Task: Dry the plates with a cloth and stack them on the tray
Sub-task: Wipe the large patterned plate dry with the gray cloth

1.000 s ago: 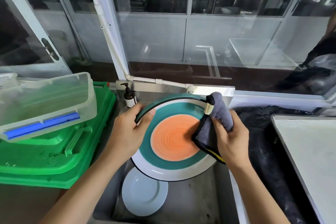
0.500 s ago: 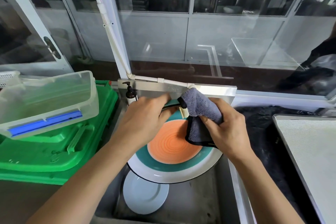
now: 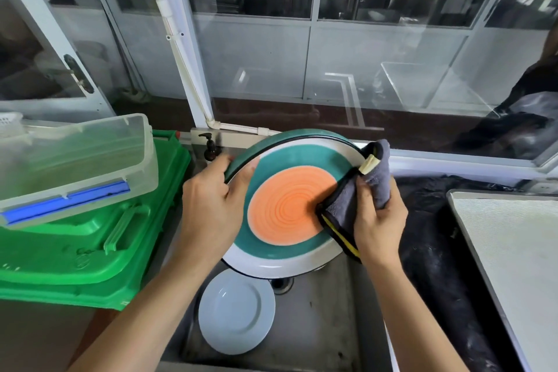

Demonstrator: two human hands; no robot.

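- Nearest: a small pale blue plate (image 3: 236, 311) lies flat on the sink (image 3: 320, 326) floor, not yet picked up. Judged still to be dried.
- Above it, over the sink: the big plate (image 3: 287, 208) with orange centre, teal ring and white rim, held tilted with its face toward the person.
- Left hand (image 3: 208, 208) grips the plate's left rim, thumb on the face and fingers curled behind the edge.
- Right hand (image 3: 377, 220) clamps a grey cloth (image 3: 353, 199) with yellow trim, bunched over the plate's right rim and touching the orange centre. Drying in progress; whether the back is dry, cannot tell.
- Right, on the bench: the pale tray (image 3: 513, 251), nothing stacked on the part in view. No plate delivered yet, as far as shown.
- Left: green crates (image 3: 90, 251) with a clear lidded box (image 3: 75, 160) on top.
- Far: soap pump bottle (image 3: 210, 148) behind the sink.
- Left to do, by my reckoning: finish this plate, set it on the tray, then the blue one.
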